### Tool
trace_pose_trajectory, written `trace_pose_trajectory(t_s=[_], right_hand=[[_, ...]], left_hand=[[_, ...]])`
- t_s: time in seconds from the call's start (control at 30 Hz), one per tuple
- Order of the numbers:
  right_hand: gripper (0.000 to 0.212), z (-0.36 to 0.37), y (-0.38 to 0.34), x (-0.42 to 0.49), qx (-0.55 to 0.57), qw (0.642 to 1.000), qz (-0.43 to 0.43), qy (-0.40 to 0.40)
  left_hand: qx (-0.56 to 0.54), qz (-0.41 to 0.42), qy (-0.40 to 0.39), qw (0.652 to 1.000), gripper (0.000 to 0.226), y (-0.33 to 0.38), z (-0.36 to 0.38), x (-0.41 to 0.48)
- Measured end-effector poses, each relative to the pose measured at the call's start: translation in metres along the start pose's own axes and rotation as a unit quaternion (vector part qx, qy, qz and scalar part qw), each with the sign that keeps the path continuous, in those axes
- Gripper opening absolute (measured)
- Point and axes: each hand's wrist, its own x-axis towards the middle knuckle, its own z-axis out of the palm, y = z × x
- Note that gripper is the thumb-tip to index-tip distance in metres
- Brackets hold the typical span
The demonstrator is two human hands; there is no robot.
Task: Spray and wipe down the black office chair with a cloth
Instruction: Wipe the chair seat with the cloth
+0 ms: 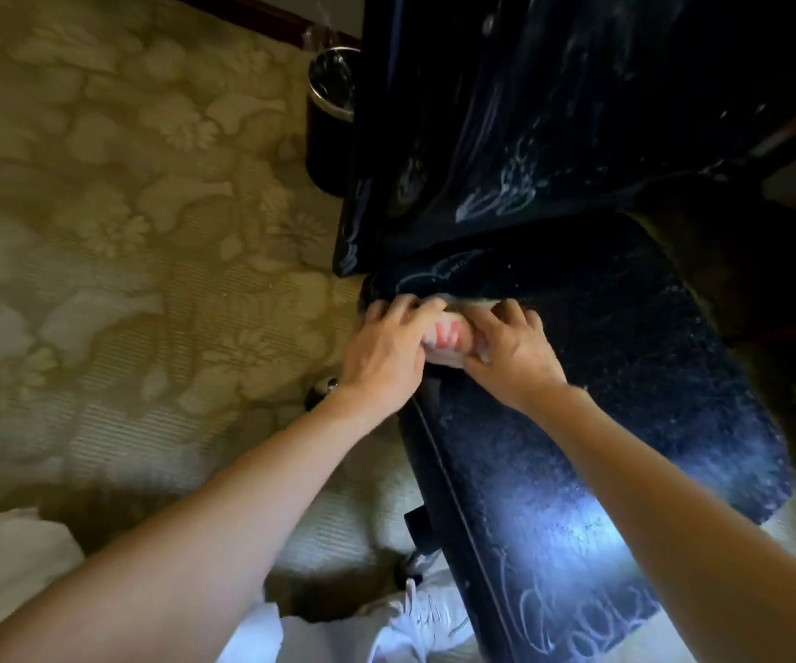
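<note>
The left hand [386, 349] and right hand [513, 351] pinch the cloth [443, 338] with bent fingers [405, 308], mid frame, on the chair [625, 375]. Best to press flat and rub slowly.

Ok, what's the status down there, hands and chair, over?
Left hand and right hand both grip cloth at back of seat. Spray streaks on backrest. Nothing in the way.
</note>
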Motion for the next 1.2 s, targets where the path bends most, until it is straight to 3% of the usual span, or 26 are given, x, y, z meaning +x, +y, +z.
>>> trace_pose_trajectory(t_s=[0.2, 0.6, 1.2], right_hand=[[0.056, 0.004, -0.009, -0.023, 0.007, 1.000, -0.014, 0.021], [0.061, 0.008, -0.022, -0.056, 0.008, 1.000, 0.011, 0.000], [0.059, 0.011, -0.031, -0.058, 0.021, 0.999, 0.031, 0.037]], left_hand=[[-0.034, 0.016, 0.064, 0.997, 0.050, -0.002, 0.022, -0.027], [-0.084, 0.021, 0.061, 0.994, 0.053, -0.001, 0.017, -0.054], [-0.141, 0.023, 0.066, 0.988, 0.053, -0.008, 0.021, -0.058]])
